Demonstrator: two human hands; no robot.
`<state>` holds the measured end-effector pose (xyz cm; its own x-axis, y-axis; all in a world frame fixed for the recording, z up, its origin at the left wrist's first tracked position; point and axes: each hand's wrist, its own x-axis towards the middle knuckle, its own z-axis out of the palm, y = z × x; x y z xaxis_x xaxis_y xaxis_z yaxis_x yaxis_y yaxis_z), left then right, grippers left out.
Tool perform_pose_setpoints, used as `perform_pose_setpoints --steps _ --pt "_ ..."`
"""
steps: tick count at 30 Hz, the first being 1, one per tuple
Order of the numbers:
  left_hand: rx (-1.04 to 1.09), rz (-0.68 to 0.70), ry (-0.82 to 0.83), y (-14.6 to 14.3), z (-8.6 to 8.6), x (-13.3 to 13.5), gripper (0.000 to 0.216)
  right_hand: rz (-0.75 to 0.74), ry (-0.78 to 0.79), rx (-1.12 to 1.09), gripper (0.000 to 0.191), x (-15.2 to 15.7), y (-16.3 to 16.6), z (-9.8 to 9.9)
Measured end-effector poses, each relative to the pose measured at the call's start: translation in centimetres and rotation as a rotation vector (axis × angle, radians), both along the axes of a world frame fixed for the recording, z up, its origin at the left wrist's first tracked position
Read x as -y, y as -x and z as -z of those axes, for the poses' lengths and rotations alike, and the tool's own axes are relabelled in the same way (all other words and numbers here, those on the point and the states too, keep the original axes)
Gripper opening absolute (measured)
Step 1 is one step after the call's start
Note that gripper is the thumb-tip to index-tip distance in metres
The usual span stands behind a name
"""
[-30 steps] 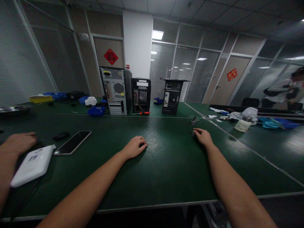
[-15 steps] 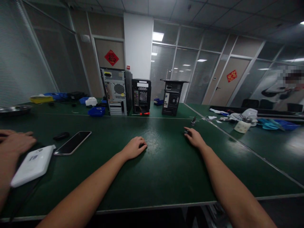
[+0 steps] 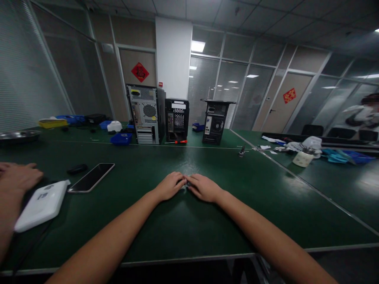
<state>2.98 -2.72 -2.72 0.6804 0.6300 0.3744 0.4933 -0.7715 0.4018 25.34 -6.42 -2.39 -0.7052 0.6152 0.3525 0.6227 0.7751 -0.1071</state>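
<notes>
My left hand (image 3: 171,185) rests on the green table (image 3: 189,232) with its fingers curled together. Fingertip to fingertip with it, my right hand (image 3: 205,187) lies with its fingers pressed down. A small dark and shiny piece (image 3: 186,184) shows between the two sets of fingertips, mostly hidden, too small to name. Beyond my right hand, a small dark metallic object (image 3: 241,151) stands on the table.
Three computer cases, one large (image 3: 146,114), one smaller (image 3: 177,120) and one black (image 3: 215,122), stand at the back. A red-handled screwdriver (image 3: 180,141) lies before them. To the left are a phone (image 3: 92,178), a white device (image 3: 43,205) and another person's hand (image 3: 20,177).
My right hand has moved left from near the small metallic object to meet my left hand. My left hand has stayed nearly in place.
</notes>
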Motion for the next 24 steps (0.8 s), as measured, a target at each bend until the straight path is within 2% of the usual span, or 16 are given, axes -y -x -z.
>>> perform_pose_setpoints --steps 7,24 --pt "-0.006 0.032 -0.034 -0.36 0.24 0.13 0.018 0.036 -0.007 0.002 0.075 -0.28 -0.59 0.49" --pt "-0.11 0.02 -0.132 -0.31 0.09 0.41 0.022 -0.022 -0.035 0.069 0.073 0.36 0.19 -0.22"
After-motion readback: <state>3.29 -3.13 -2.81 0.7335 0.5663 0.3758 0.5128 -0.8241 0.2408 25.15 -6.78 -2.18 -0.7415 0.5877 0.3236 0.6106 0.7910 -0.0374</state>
